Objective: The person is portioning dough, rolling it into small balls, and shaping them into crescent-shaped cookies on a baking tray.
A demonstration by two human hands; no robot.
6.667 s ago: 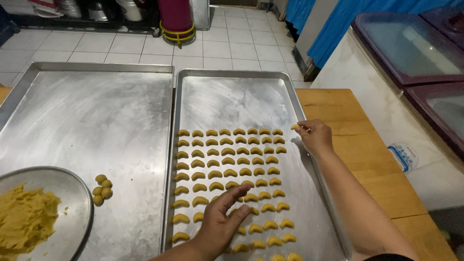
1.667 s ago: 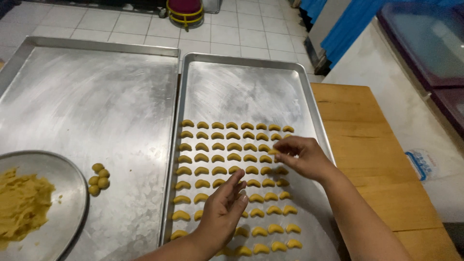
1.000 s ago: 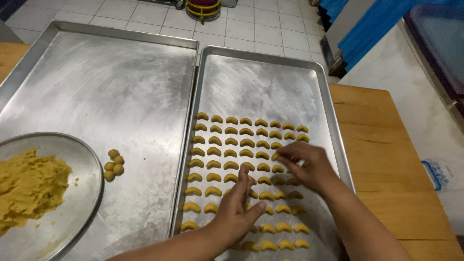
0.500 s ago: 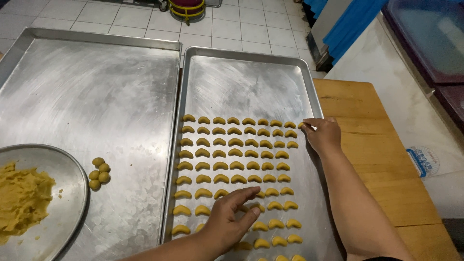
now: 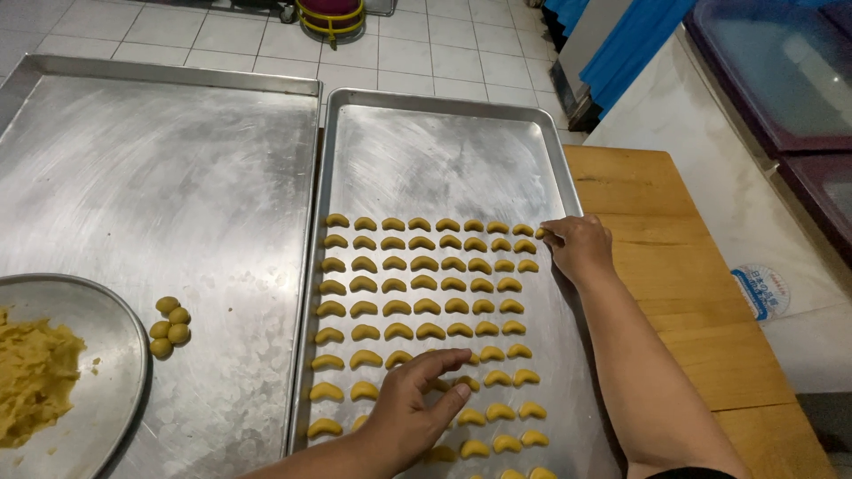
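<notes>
Right hand (image 5: 581, 248) moved to top row's end, pinching crescent (image 5: 540, 233); left hand (image 5: 417, 404) flat, open on lower rows.

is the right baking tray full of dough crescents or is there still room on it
Partly filled. Crescents cover the near part of the right tray; its far part is bare metal.

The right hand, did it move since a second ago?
Yes. The right hand went from the middle rows of crescent cookies out to the far right end of the top row, by the baking tray's rim.
</notes>
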